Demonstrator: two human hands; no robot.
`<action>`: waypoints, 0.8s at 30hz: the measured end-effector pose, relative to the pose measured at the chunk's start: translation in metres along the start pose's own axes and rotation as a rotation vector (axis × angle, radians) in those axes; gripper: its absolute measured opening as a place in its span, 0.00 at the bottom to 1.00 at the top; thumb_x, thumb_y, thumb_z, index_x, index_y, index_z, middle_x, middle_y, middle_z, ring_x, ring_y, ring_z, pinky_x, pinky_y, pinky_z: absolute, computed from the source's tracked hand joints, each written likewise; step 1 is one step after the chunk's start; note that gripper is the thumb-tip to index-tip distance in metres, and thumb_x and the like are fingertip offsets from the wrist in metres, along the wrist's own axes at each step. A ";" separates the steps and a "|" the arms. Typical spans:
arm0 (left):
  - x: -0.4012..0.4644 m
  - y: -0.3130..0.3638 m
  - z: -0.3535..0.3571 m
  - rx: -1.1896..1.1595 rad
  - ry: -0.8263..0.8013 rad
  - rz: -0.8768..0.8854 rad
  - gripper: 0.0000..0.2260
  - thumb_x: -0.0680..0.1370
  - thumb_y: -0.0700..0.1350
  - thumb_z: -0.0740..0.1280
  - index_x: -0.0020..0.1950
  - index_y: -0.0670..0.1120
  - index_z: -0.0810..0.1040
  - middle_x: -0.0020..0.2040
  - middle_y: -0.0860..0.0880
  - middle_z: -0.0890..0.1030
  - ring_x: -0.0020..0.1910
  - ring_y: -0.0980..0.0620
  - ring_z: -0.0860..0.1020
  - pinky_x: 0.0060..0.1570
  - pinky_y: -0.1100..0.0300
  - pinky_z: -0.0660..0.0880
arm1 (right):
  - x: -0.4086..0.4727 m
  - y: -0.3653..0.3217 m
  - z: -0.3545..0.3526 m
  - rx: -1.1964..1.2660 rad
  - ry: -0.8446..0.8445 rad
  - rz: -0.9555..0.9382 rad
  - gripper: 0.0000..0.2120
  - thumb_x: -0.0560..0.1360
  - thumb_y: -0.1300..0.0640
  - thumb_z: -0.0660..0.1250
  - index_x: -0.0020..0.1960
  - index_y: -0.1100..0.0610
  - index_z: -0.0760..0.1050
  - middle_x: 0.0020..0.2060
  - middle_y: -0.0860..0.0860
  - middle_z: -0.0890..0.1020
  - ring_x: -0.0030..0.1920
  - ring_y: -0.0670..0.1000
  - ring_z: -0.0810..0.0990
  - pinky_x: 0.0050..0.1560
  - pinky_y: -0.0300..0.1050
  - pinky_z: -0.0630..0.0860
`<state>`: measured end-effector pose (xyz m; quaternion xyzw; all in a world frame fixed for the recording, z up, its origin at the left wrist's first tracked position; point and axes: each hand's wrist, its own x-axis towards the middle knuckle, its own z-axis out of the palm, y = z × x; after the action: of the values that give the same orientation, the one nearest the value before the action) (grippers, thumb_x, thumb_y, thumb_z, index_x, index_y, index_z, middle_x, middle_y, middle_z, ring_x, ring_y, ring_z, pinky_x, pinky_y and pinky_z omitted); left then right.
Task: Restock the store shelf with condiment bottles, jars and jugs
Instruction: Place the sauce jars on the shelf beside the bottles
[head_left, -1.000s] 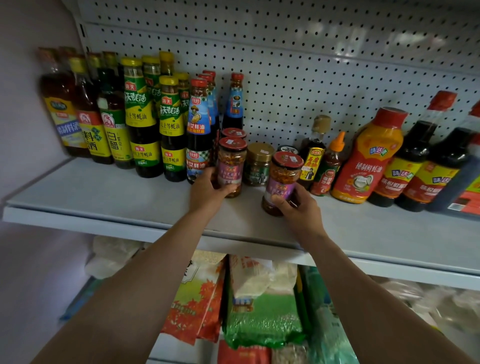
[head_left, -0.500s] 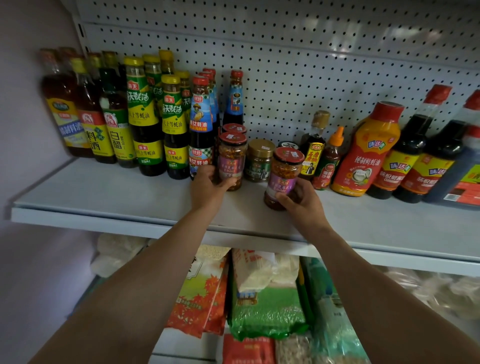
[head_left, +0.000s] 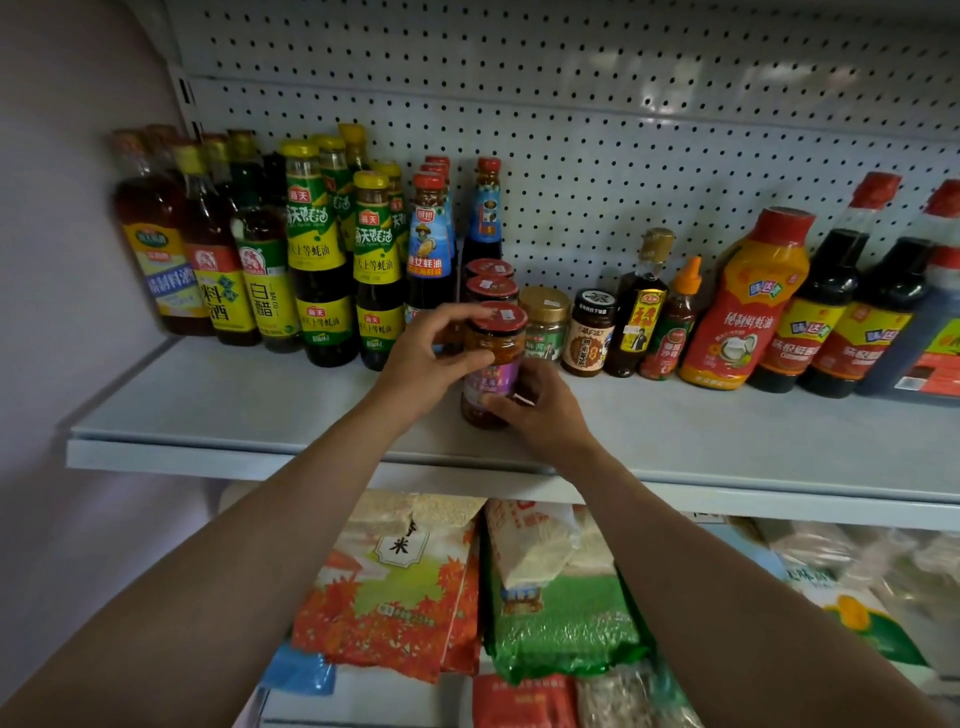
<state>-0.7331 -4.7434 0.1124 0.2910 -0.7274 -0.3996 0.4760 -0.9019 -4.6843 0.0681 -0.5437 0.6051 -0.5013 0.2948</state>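
White shelf (head_left: 208, 415) under bottles (head_left: 317, 249), jars (head_left: 545, 322)

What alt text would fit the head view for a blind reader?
Both hands, left hand and right hand, hold a red-lidded jar on a white shelf, in front of rows of sauce bottles.
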 end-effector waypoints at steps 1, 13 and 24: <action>0.002 -0.001 -0.001 0.054 0.009 0.027 0.19 0.72 0.40 0.76 0.58 0.59 0.79 0.63 0.51 0.77 0.63 0.54 0.76 0.57 0.65 0.76 | 0.000 0.002 -0.002 0.006 -0.007 -0.001 0.25 0.70 0.54 0.79 0.62 0.52 0.73 0.57 0.48 0.82 0.57 0.47 0.81 0.62 0.53 0.78; 0.026 0.002 -0.012 0.499 0.027 0.261 0.19 0.67 0.45 0.80 0.56 0.47 0.81 0.58 0.52 0.80 0.63 0.50 0.70 0.65 0.49 0.70 | 0.009 0.006 -0.003 -0.149 0.017 -0.029 0.25 0.72 0.48 0.76 0.67 0.51 0.76 0.61 0.48 0.82 0.61 0.47 0.79 0.64 0.52 0.76; 0.034 -0.007 -0.011 0.509 0.041 0.232 0.19 0.70 0.46 0.78 0.59 0.50 0.80 0.62 0.56 0.79 0.61 0.52 0.69 0.64 0.52 0.70 | 0.030 0.017 0.008 -0.220 -0.011 -0.010 0.33 0.69 0.36 0.69 0.69 0.48 0.70 0.66 0.49 0.76 0.67 0.51 0.73 0.67 0.59 0.72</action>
<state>-0.7357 -4.7772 0.1245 0.3240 -0.8230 -0.1411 0.4446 -0.9076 -4.7166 0.0553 -0.5786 0.6520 -0.4305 0.2341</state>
